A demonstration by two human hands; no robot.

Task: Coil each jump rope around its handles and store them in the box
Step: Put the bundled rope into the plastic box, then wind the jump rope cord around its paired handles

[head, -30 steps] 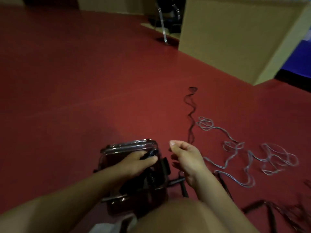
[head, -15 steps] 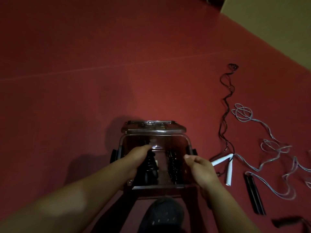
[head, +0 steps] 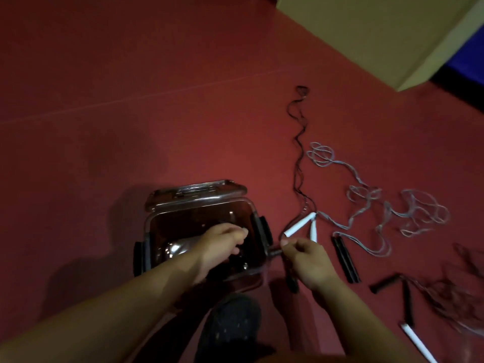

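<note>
We look down on a clear plastic box (head: 251, 205) standing open on the red floor (head: 131, 113), its lid (head: 196, 191) tipped back on the far side and dark latches on both ends. Our left hand (head: 222, 242) reaches down inside it, fingers curled over dark, blurred contents; we cannot tell whether it grips anything. Our right hand (head: 306, 260) sits just outside the box's right wall, thumb and forefinger pressed together on what seems a thin dark cord; the blur hides more.

Right of the box the loose ropes crowd the floor. A pair of white handles (head: 301, 226) lies in a V just beyond our right hand, with a black rope (head: 297, 142) snaking away from them. Beside them a grey rope (head: 377, 203) sprawls in tangled loops toward black handles (head: 345, 260) lying side by side. Farther right, more dark handles (head: 387, 282) and a dark tangle (head: 455, 294) sit near the frame's edge, with a white handle (head: 419, 344) below. A large cardboard box (head: 379, 35) stands at the top right. Our dark shoe (head: 233, 326) rests just below the clear box.
</note>
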